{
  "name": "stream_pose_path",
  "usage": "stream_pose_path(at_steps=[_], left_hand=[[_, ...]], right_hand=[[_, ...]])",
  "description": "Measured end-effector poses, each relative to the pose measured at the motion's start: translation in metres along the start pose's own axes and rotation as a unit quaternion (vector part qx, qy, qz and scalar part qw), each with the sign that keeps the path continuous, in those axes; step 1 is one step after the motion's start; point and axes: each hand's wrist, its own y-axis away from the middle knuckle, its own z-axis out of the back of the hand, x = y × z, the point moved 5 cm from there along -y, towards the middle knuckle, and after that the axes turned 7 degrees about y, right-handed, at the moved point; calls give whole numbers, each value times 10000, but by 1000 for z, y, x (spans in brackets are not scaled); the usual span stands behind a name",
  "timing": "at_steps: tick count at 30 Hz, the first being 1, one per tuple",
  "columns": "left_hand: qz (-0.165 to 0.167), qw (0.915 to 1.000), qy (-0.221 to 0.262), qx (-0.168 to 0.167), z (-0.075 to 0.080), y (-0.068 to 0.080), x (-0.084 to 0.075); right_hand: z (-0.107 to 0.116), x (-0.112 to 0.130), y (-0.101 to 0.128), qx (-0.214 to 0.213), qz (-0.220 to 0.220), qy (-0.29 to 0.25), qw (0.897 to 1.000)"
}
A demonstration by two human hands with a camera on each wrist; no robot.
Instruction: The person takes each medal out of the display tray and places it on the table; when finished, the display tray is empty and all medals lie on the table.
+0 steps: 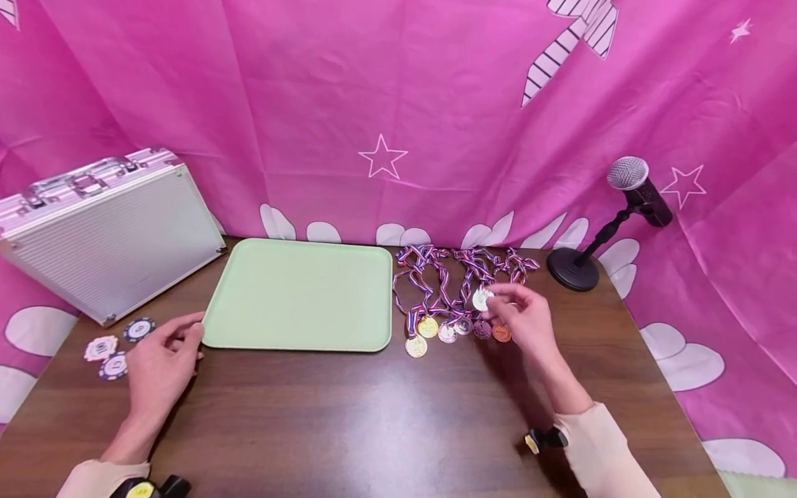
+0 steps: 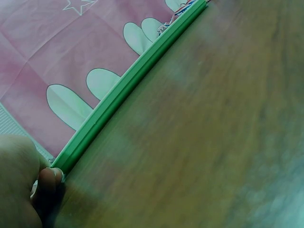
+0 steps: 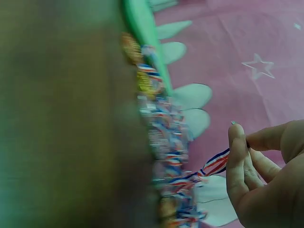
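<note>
— What have I got in my right hand?

— I'm pinching a silver medal by its striped ribbon, lifted just above the row of medals lying under my fingers on the bench.

— And my left hand?

— Resting on the bench, fingers loosely curled and holding nothing, with a fingertip touching the near corner of the green tray just to its right.

— What lies around them?

— Three poker chips sit just left of my left hand, a metal case beyond them. A microphone on its stand is beyond and right of my right hand, against the pink cloth.
</note>
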Motion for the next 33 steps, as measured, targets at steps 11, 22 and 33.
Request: stream_pose_path(at_steps=[11,22,33], left_hand=[[-33,10000,54,5,-2,-1,-1],[53,10000,-2,-24,-2,-1,0],[-14,10000,-21,1,-5,1,-3]], right_hand=[[-12,-41,33,423,-288,591,9969],[-12,-49,41,250,240,1742,9841],[-2,-95,25,-224,1295,2754,9523]])
